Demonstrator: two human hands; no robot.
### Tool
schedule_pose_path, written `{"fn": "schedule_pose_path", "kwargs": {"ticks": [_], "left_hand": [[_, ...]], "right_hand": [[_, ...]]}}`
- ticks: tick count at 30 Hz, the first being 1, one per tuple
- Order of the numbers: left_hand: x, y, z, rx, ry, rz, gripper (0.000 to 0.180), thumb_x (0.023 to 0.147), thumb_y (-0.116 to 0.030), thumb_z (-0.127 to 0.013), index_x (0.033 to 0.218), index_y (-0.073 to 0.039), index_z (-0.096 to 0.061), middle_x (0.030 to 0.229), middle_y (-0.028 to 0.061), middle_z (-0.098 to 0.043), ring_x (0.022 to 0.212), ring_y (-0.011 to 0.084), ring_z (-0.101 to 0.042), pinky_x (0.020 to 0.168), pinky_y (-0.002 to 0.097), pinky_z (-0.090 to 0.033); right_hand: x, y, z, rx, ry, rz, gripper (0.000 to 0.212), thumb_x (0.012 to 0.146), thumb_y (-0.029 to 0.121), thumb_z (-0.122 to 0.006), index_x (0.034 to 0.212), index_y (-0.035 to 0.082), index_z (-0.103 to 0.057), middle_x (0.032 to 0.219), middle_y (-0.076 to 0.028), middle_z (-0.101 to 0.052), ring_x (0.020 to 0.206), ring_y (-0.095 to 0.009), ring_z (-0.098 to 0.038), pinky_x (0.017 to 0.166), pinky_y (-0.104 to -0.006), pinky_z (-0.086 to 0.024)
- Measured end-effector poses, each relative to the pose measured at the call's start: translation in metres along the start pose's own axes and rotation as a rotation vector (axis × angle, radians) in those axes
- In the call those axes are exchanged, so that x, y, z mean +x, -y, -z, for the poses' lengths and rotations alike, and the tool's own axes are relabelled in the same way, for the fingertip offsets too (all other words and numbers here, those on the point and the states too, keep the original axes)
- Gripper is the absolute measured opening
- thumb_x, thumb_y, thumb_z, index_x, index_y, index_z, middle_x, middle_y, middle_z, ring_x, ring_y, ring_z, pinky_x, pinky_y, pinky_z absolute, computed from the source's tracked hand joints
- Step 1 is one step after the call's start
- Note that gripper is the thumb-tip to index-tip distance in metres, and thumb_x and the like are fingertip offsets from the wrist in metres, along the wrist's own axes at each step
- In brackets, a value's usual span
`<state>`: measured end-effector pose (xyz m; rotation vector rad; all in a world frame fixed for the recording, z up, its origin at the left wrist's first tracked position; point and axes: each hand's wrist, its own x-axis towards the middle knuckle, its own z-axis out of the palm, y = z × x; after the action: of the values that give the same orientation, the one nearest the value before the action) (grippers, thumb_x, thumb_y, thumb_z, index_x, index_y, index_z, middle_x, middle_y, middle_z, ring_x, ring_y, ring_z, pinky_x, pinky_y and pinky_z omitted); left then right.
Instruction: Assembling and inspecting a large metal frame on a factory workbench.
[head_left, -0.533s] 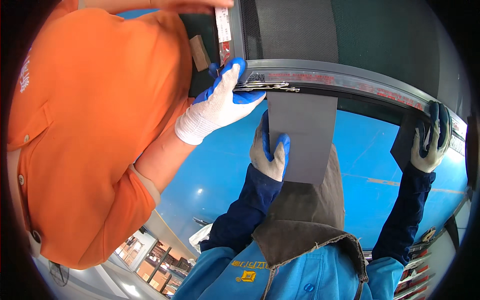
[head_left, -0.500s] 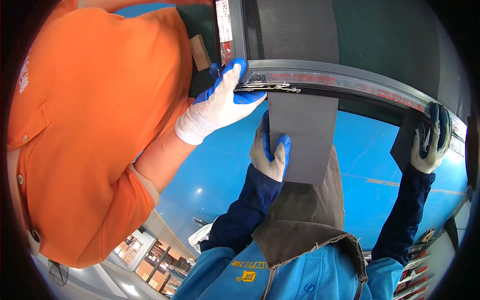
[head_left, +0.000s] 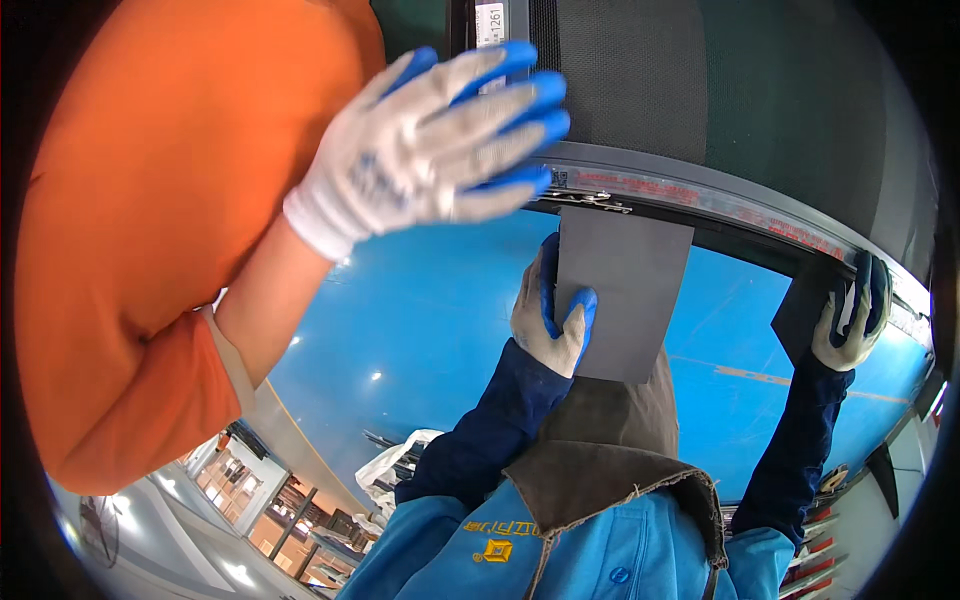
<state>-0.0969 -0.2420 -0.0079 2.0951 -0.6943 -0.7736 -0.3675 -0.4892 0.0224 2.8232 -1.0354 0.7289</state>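
My left hand (head_left: 548,312), in a white and blue work glove, grips a flat grey panel (head_left: 628,295) by its left edge, thumb on the face. The panel's far end meets the edge of a grey metal frame (head_left: 700,195) with dark mesh (head_left: 640,80). At the frame's right end is my gloved right hand (head_left: 852,318), its thumb against a dark grey panel (head_left: 800,310) and its fingers against the frame; part of that grip is hidden. Thin metal strips (head_left: 598,202) lie along the frame's near edge, above the grey panel.
A co-worker in orange (head_left: 180,200) stands at the left, a gloved hand (head_left: 430,150) spread over the frame's left corner, blurred by motion. Below the frame is a blue surface (head_left: 430,300). A white bag (head_left: 390,465) with dark pieces lies lower left.
The co-worker's hand has let go of the metal strips and opened out over the frame's corner. My view has shifted slightly; both my hands keep their places on the panels.
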Motion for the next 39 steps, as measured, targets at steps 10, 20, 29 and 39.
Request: {"fn": "schedule_pose_path", "kwargs": {"ticks": [10, 20, 29, 39], "left_hand": [[0.001, 0.003, 0.024, 0.012, 0.06, -0.006, 0.066, 0.088, -0.033, -0.056, 0.139, 0.002, -0.032, 0.134, 0.0265, -0.043, 0.115, 0.0425, -0.051, 0.096, 0.0435, -0.045], [0.006, -0.006, 0.048, -0.055, 0.099, 0.04, 0.067, 0.087, -0.028, -0.054, 0.141, 0.002, -0.029, 0.137, 0.027, -0.039, 0.117, 0.044, -0.049, 0.098, 0.0448, -0.044], [0.01, -0.027, 0.073, 0.757, 0.049, -0.288, 0.065, 0.087, -0.043, -0.056, 0.134, 0.0, -0.042, 0.127, 0.0247, -0.051, 0.107, 0.0395, -0.055, 0.09, 0.0437, -0.046], [-0.015, -0.141, -0.019, 0.284, 0.525, -0.864, 0.029, 0.081, -0.024, -0.059, 0.099, -0.002, -0.056, 0.088, 0.0132, -0.056, 0.078, 0.0272, -0.052, 0.084, 0.0469, -0.041]], "right_hand": [[0.018, 0.021, 0.012, -0.053, 0.006, 0.039, 0.051, 0.077, 0.001, -0.065, 0.127, 0.003, -0.053, 0.13, -0.016, -0.056, 0.122, -0.035, -0.05, 0.106, -0.0456, -0.038], [0.027, 0.038, 0.024, -0.118, 0.065, 0.075, 0.061, 0.076, -0.001, -0.062, 0.135, 0.006, -0.047, 0.136, -0.017, -0.05, 0.125, -0.038, -0.047, 0.106, -0.0476, -0.037], [0.025, 0.038, 0.016, -0.034, -0.023, 0.137, 0.056, 0.075, 0.006, -0.064, 0.129, 0.005, -0.052, 0.132, -0.016, -0.053, 0.123, -0.036, -0.05, 0.105, -0.0452, -0.039], [0.019, 0.028, 0.022, -0.036, 0.041, 0.095, 0.054, 0.078, 0.01, -0.065, 0.131, 0.006, -0.051, 0.134, -0.016, -0.052, 0.122, -0.035, -0.049, 0.108, -0.0455, -0.035]]}}
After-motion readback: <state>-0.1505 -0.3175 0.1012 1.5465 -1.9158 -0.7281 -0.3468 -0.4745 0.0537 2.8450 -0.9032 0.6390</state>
